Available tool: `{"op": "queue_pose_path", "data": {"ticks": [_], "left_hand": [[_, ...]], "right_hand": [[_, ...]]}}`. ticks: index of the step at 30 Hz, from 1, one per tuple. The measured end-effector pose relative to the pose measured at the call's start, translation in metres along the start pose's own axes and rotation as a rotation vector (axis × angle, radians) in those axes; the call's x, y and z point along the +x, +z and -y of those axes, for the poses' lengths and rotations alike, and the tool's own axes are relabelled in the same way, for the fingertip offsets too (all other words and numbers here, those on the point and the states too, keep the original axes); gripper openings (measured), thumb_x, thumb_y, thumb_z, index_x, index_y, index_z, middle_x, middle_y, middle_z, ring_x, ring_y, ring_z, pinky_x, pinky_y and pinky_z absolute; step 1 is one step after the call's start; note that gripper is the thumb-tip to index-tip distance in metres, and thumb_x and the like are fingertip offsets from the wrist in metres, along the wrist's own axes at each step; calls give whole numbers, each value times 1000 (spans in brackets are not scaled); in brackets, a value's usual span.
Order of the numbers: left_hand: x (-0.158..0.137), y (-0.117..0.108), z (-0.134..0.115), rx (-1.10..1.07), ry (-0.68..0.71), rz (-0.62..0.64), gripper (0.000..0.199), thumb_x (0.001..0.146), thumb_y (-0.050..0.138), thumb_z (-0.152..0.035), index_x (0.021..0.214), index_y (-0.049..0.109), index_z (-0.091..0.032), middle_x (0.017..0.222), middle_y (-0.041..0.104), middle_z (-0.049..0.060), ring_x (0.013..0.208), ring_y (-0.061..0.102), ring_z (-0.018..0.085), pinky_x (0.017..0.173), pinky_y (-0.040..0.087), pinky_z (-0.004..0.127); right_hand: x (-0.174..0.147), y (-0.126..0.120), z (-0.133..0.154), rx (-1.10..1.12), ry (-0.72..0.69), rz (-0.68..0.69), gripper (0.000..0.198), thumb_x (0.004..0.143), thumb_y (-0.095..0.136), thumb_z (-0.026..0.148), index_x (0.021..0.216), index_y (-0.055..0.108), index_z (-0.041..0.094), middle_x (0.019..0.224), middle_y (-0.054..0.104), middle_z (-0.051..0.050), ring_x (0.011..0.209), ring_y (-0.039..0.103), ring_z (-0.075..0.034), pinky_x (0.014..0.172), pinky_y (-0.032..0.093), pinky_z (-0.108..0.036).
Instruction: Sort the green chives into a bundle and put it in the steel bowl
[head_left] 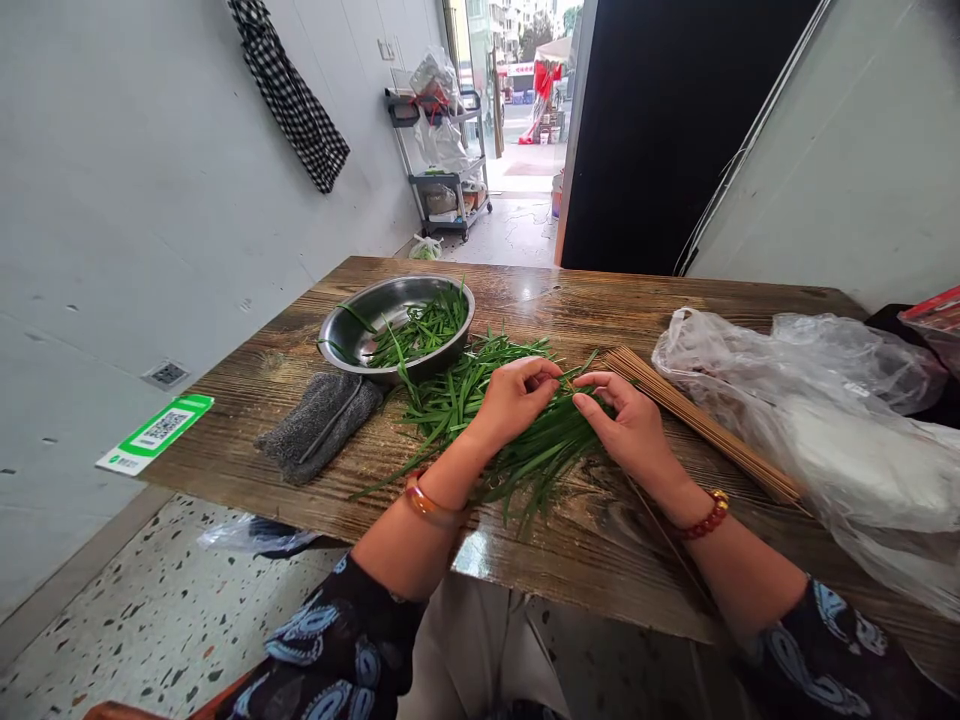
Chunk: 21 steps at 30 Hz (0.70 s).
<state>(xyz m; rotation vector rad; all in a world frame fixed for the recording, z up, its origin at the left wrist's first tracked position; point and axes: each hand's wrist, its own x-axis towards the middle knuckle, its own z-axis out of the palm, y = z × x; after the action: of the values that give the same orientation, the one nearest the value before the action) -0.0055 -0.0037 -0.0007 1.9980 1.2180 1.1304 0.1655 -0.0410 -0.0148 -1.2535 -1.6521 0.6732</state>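
Note:
A loose pile of garlic chives (551,455), long flat green blades, lies on the wooden table (300,520) in front of me. My left hand (519,395) is over the pile, thumb and forefinger pinched together on the end of a chive. Facing it from the right, my right hand (626,425) has its thumb and fingertips closing on the same small yellowish-green end. Exactly what sits between the fingertips is small and partly hidden. Behind the pile, a steel bowl (341,318) holds more cut or bent chives.
To the right lies a bundle of thin bamboo skewers (705,425), beside crumpled clear plastic bags (847,440). A dark grey cloth (319,425) rests left of the pile. A green-and-white code card (157,435) is at the left table edge. A cart (442,175) stands near the doorway.

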Motion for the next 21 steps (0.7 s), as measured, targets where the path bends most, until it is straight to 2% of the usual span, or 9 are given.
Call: {"op": "queue_pose_path", "data": {"ticks": [9, 13, 16, 19, 21], "left_hand": [[-2, 0, -1, 49, 53, 10, 12, 80, 58, -15, 83, 69, -15, 67, 58, -1, 63, 50, 9, 60, 39, 21], [-2, 1, -2, 87, 72, 27, 13, 80, 57, -13, 83, 70, -16, 69, 59, -1, 64, 51, 10, 61, 40, 22], [-4, 1, -5, 79, 115, 111, 14, 82, 56, -13, 83, 70, -17, 74, 63, 1, 69, 55, 11, 64, 42, 23], [-4, -1, -10, 45, 149, 186, 17, 86, 53, -17, 86, 70, -17, 81, 68, 3, 77, 60, 14, 71, 45, 24], [-3, -3, -10, 37, 128, 184, 19, 88, 52, -21, 89, 70, -16, 85, 70, 4, 81, 62, 15, 75, 46, 25]], "right_hand": [[0, 0, -3, -21, 8, 1, 26, 85, 57, 39, 100, 64, 19, 75, 63, -2, 67, 55, -16, 66, 42, -29], [2, 0, -6, -14, 24, -19, 34, 84, 59, 41, 110, 61, 18, 75, 62, -1, 67, 56, -16, 66, 43, -29], [3, -1, -7, -7, 31, -19, 43, 85, 59, 41, 122, 58, 19, 77, 64, -2, 68, 57, -17, 66, 44, -30], [4, -3, -7, 9, 20, -3, 35, 86, 58, 40, 113, 63, 20, 82, 66, -3, 73, 59, -17, 69, 45, -30], [5, -5, -6, 31, 17, -4, 28, 85, 58, 40, 102, 65, 19, 82, 67, -3, 74, 59, -17, 69, 46, -30]]}}
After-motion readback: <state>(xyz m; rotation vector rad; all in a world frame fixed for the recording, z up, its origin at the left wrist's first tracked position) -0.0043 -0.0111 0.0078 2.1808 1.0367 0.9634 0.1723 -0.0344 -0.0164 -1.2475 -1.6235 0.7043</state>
